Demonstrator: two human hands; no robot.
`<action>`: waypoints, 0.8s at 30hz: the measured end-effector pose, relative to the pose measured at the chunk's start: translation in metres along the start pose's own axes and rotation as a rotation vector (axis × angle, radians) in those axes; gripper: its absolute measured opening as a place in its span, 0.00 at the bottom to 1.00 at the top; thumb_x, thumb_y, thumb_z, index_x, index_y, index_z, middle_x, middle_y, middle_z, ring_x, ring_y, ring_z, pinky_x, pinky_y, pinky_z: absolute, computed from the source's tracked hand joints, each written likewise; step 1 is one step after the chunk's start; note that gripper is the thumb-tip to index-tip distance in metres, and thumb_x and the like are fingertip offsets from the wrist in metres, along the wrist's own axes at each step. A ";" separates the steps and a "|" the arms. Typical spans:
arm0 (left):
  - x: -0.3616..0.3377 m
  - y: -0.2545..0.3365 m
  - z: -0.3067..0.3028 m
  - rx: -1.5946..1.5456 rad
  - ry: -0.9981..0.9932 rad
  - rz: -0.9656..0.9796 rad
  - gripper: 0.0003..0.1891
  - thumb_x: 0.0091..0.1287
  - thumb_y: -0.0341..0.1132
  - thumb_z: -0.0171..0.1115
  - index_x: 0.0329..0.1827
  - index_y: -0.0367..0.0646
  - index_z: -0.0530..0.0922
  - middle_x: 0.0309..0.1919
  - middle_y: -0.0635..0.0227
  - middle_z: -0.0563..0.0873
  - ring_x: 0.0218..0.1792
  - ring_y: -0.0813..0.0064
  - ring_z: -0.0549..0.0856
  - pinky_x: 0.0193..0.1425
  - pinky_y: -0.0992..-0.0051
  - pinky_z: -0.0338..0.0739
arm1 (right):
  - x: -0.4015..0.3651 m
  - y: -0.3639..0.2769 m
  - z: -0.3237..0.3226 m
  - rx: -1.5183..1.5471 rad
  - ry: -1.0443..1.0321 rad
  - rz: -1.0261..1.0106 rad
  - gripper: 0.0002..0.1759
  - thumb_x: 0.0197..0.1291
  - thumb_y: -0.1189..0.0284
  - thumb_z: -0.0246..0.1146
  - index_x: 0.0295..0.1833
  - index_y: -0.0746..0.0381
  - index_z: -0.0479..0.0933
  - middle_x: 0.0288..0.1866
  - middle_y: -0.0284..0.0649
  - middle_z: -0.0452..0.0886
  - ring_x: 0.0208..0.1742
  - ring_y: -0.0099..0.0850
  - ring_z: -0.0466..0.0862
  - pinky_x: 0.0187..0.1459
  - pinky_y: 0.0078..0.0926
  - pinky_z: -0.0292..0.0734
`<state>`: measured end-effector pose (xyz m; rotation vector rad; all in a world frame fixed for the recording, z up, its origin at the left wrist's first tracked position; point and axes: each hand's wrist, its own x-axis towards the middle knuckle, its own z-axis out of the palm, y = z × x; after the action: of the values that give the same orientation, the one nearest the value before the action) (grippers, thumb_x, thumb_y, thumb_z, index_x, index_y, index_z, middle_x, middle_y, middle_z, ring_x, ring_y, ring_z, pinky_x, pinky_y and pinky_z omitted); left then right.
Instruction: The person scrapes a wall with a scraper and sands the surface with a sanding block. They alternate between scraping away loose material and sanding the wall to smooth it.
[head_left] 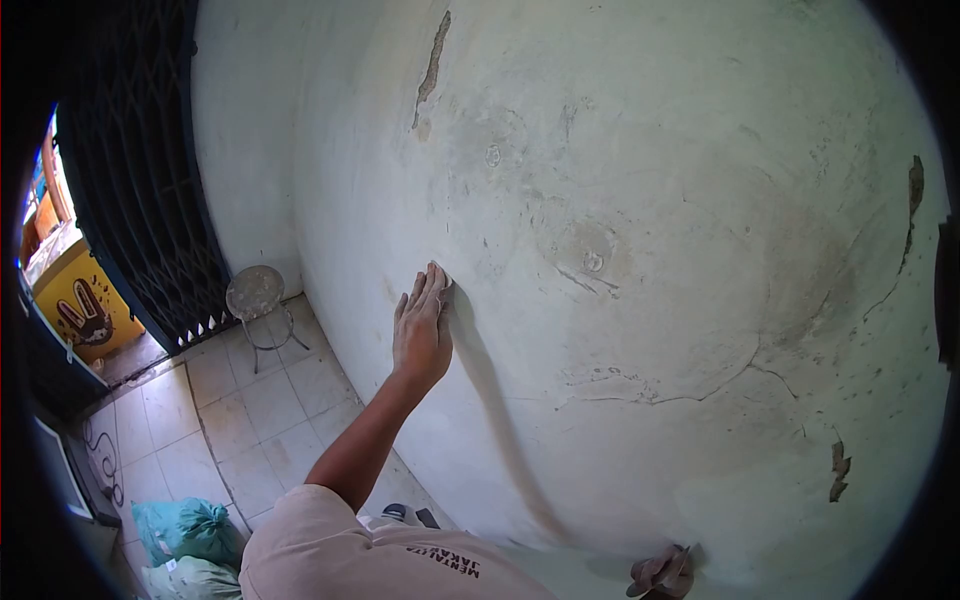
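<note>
My left hand (425,322) is raised against the pale, scuffed wall (520,330). Its dusty fingers are stretched out and lie flat on the surface; a thin light edge shows by the fingertips, too small to name. Low at the bottom edge is my right hand (660,573), close to the wall, dusty and with fingers curled. What it holds, if anything, I cannot make out. Around the hands the wall has a long crack (700,395), round marks and a chipped patch (433,70) above my left hand.
A round stool (256,293) stands in the corner by a dark folding gate (135,170). Tied teal bags (185,530) sit on the tiled floor (240,415) at lower left, near a cable (103,455). More chipped plaster (839,470) shows at the right.
</note>
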<state>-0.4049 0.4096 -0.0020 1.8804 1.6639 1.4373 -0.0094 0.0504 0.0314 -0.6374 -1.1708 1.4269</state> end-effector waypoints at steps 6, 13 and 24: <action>0.001 -0.002 -0.004 -0.015 0.063 0.052 0.25 0.76 0.28 0.46 0.76 0.39 0.64 0.76 0.56 0.67 0.77 0.55 0.64 0.80 0.55 0.54 | 0.003 -0.005 0.011 0.010 0.043 0.038 0.06 0.65 0.72 0.66 0.39 0.63 0.80 0.53 0.39 0.79 0.27 0.35 0.76 0.28 0.34 0.67; 0.004 0.000 -0.015 -0.246 0.057 0.045 0.20 0.73 0.25 0.48 0.67 0.28 0.72 0.72 0.50 0.71 0.72 0.51 0.70 0.77 0.57 0.60 | 0.006 -0.007 0.011 -0.055 -0.023 0.014 0.06 0.66 0.73 0.65 0.38 0.65 0.80 0.53 0.38 0.79 0.26 0.32 0.76 0.28 0.33 0.68; 0.007 -0.008 -0.018 -0.355 0.080 0.109 0.17 0.69 0.19 0.50 0.60 0.25 0.76 0.72 0.49 0.70 0.66 0.51 0.77 0.68 0.65 0.75 | 0.008 -0.007 0.015 -0.022 -0.028 0.001 0.05 0.68 0.72 0.64 0.40 0.64 0.80 0.54 0.39 0.78 0.25 0.32 0.75 0.26 0.33 0.68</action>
<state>-0.4248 0.4108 0.0041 1.7542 1.2496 1.7378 -0.0220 0.0530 0.0455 -0.6349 -1.2099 1.4297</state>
